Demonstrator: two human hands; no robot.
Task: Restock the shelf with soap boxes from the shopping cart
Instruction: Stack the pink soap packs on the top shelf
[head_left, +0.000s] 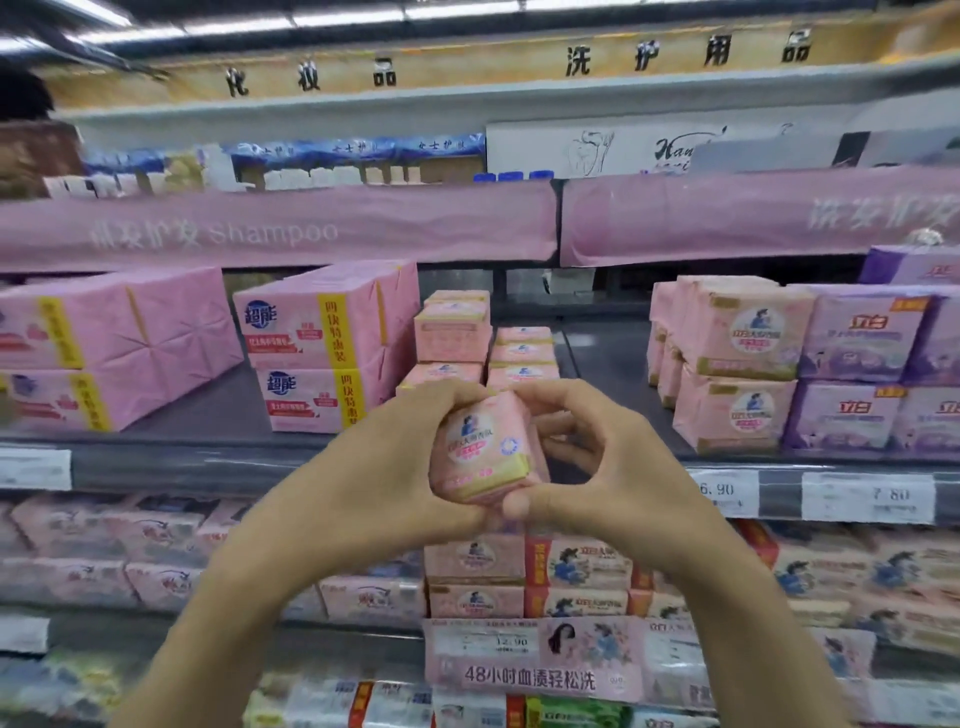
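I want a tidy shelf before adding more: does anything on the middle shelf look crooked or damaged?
No damage shows. The small pink soap boxes stand in two uneven stacks: the left taller than the right.

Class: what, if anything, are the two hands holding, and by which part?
A small pink soap box: the left hand grips its left side, the right hand its right side, with both thumbs at its bottom edge.
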